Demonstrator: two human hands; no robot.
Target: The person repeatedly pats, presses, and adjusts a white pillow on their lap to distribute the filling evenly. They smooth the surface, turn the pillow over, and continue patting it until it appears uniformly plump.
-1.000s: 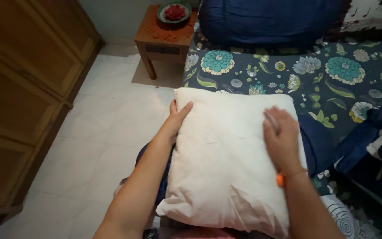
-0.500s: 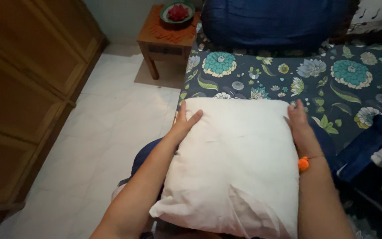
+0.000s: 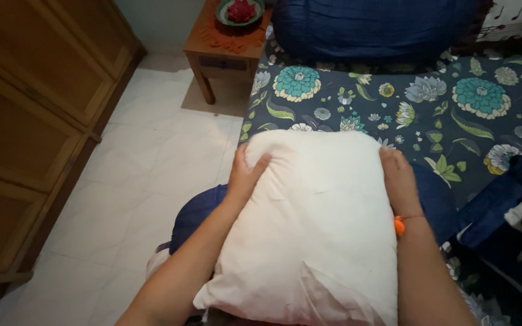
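Note:
A plain white pillow [image 3: 315,223] lies on my lap at the edge of a bed. My left hand [image 3: 246,174] grips its upper left edge, thumb on top and fingers pressing into the filling. On the upper right edge my right hand [image 3: 397,180] holds the pillow the same way; an orange bead on a thread sits at that wrist. The pillow's top bulges between the two hands. Under the pillow a dark blue cloth [image 3: 197,211] shows on both sides.
The bed has a dark floral sheet [image 3: 394,96] and a large blue cushion [image 3: 370,27] at its head. A small wooden side table [image 3: 228,45] holds a dish with a red flower [image 3: 240,11]. A wooden wardrobe [image 3: 31,108] stands left, across white floor tiles [image 3: 146,175]. Blue fabric [image 3: 509,193] is bunched at right.
My right hand has moved from the pillow's face to its upper right edge. Both hands now squeeze the top inward, rounding the pillow, and it has slid slightly toward me.

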